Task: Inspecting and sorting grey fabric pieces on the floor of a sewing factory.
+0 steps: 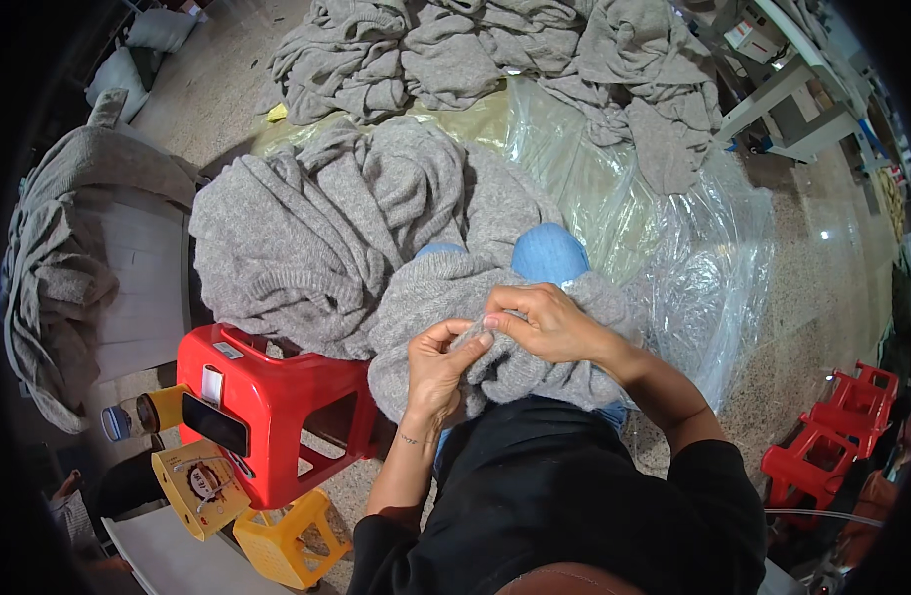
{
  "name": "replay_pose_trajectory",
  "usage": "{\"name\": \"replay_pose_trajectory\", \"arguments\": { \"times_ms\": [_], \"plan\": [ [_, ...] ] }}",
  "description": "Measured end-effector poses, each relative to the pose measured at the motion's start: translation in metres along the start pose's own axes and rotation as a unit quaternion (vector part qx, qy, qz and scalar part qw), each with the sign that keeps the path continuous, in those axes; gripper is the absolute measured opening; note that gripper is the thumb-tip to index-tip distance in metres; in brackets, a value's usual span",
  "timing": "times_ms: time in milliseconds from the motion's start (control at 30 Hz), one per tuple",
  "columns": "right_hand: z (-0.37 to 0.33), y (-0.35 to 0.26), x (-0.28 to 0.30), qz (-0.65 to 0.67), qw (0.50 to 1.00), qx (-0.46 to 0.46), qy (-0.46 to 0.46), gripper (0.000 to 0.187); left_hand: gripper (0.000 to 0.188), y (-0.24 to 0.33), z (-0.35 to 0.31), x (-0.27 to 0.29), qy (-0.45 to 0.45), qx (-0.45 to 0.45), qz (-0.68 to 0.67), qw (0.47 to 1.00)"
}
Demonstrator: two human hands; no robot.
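A grey knit sweater (421,302) lies bunched across my lap, over my jeans (550,254). My left hand (441,375) pinches a fold of it between thumb and fingers. Close beside, touching the same spot, my right hand (545,322) is closed on the fabric with its thumb against the left thumb. Whether anything small sits between the fingertips cannot be made out. A big heap of similar grey knitwear (287,233) rests just beyond my lap on the left, with ribbed edges showing.
At my left, a red stool (277,382) holds a phone (215,424) and a yellow box (199,486). A yellow stool (282,545) stands below it. Clear plastic sheeting (693,258) covers the floor ahead, with more grey knitwear (455,59) piled farther off. Red stools (832,426) stand right.
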State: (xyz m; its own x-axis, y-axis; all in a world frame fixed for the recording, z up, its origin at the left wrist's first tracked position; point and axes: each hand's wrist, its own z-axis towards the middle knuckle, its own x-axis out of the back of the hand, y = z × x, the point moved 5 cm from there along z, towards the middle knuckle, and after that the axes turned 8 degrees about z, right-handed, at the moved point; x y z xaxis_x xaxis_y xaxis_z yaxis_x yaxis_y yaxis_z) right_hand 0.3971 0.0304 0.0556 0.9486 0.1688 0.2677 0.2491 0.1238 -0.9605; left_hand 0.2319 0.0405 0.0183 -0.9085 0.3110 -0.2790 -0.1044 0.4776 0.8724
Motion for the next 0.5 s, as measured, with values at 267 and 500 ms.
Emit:
{"name": "replay_pose_trajectory", "arguments": {
  "times_ms": [267, 500],
  "plan": [
    [-0.007, -0.026, -0.019, -0.091, 0.987, 0.123, 0.041, 0.013, 0.018, 0.0, 0.001, 0.01, 0.143, -0.113, 0.012, 0.983],
    [-0.021, -0.018, 0.013, -0.109, 0.992, 0.049, 0.037, 0.017, 0.015, 0.011, 0.013, 0.033, 0.152, -0.058, -0.024, 0.986]
  ]
}}
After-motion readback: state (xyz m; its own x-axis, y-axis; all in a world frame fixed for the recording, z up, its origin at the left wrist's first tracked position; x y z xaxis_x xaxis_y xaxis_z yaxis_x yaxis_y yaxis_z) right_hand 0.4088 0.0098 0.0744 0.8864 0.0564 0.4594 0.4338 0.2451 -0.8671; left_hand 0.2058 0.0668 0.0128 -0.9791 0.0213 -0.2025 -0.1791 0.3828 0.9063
